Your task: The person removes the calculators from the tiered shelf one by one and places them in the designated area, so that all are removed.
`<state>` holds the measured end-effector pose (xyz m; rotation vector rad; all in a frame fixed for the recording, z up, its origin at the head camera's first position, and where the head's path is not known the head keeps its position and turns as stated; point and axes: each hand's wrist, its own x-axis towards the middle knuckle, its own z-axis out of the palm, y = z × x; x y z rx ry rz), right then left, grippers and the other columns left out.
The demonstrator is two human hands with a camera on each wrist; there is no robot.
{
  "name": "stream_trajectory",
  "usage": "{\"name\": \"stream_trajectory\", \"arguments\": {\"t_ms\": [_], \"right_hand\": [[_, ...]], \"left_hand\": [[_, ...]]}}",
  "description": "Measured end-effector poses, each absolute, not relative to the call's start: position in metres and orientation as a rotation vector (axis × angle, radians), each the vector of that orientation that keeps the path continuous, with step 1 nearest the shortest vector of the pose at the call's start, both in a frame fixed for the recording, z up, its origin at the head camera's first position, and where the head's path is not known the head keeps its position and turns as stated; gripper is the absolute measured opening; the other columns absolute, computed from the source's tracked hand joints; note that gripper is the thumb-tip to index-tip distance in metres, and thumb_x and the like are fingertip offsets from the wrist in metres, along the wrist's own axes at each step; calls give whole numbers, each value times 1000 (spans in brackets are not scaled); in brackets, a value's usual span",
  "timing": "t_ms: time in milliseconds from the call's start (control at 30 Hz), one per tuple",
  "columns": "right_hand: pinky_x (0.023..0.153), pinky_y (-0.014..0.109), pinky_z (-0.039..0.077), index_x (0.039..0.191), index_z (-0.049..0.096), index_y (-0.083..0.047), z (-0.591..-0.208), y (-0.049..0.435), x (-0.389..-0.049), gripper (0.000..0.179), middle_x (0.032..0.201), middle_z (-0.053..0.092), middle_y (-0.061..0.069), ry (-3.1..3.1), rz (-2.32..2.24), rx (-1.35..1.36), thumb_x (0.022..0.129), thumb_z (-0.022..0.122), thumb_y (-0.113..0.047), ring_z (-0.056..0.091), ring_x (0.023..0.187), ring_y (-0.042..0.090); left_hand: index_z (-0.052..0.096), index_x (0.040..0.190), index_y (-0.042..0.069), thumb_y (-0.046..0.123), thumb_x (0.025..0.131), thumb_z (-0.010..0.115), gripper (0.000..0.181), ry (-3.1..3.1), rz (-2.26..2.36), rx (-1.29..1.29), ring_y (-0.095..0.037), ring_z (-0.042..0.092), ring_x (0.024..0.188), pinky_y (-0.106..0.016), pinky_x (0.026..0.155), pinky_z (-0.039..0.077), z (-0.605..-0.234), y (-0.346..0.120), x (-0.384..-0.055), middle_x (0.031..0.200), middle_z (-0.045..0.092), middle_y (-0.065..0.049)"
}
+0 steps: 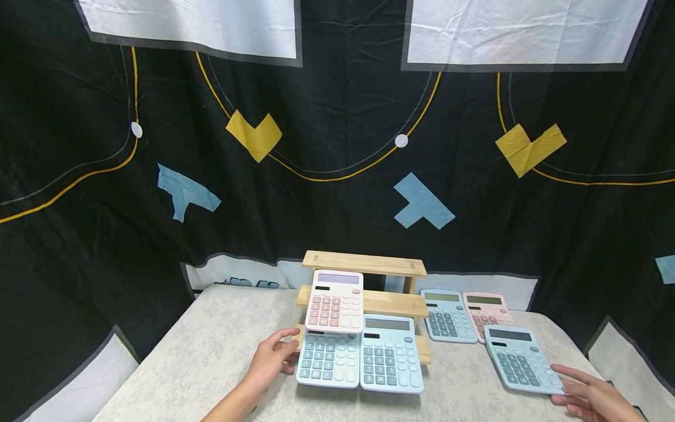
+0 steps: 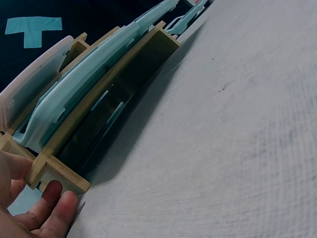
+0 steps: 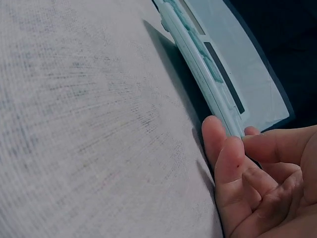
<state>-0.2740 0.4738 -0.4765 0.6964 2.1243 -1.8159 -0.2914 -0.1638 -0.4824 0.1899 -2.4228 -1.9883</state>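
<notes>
A three-tier wooden stand (image 1: pixel 392 302) bears a white-and-pink calculator (image 1: pixel 334 302) on its middle tier. Two light blue calculators, the left one (image 1: pixel 328 360) and the right one (image 1: pixel 391 354), lean side by side on the lowest tier. My left hand (image 1: pixel 270 358) holds the stand's left end; in the left wrist view its fingertips (image 2: pixel 62 206) lie against the wooden end piece (image 2: pixel 64 173). Over at the right, my right hand (image 1: pixel 593 392) pinches the lower right corner of another light blue calculator (image 1: pixel 522 358). That calculator's edge (image 3: pixel 213 94) shows between thumb and fingers in the right wrist view.
Behind the right-hand calculator, a further blue calculator (image 1: pixel 448 316) and a pink one (image 1: pixel 487 310) lie on the pale tabletop (image 1: pixel 211 334). A black cloth (image 1: pixel 337 217) with coloured shapes hangs behind the table.
</notes>
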Motion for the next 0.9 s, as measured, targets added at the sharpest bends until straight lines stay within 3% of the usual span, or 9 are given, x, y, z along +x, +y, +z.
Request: {"name": "stream_trajectory", "arguments": {"t_ms": [233, 600, 900], "right_hand": [[74, 17, 54, 159, 9, 0, -477, 474, -276, 79, 91, 74, 4, 2105, -1836, 739, 100, 61, -11, 75, 90, 23], [83, 27, 59, 156, 12, 7, -478, 474, -273, 80, 89, 72, 3, 2147, -1874, 730, 97, 65, -6, 75, 89, 23], [82, 27, 59, 156, 12, 7, -480, 477, -271, 84, 89, 71, 1, 2156, -1851, 740, 96, 68, -12, 74, 89, 20]], "left_hand": [[58, 138, 6, 23, 100, 60, 41, -2432, -1983, 187, -17, 68, 81, -35, 67, 60, -482, -165, -292, 95, 71, -8], [57, 138, 7, 24, 100, 60, 42, -2427, -1990, 190, -16, 68, 81, -35, 67, 60, -482, -165, -293, 96, 71, -8], [57, 138, 6, 25, 100, 60, 42, -2436, -1994, 189, -16, 68, 82, -35, 67, 59, -483, -166, -293, 97, 70, -9]]}}
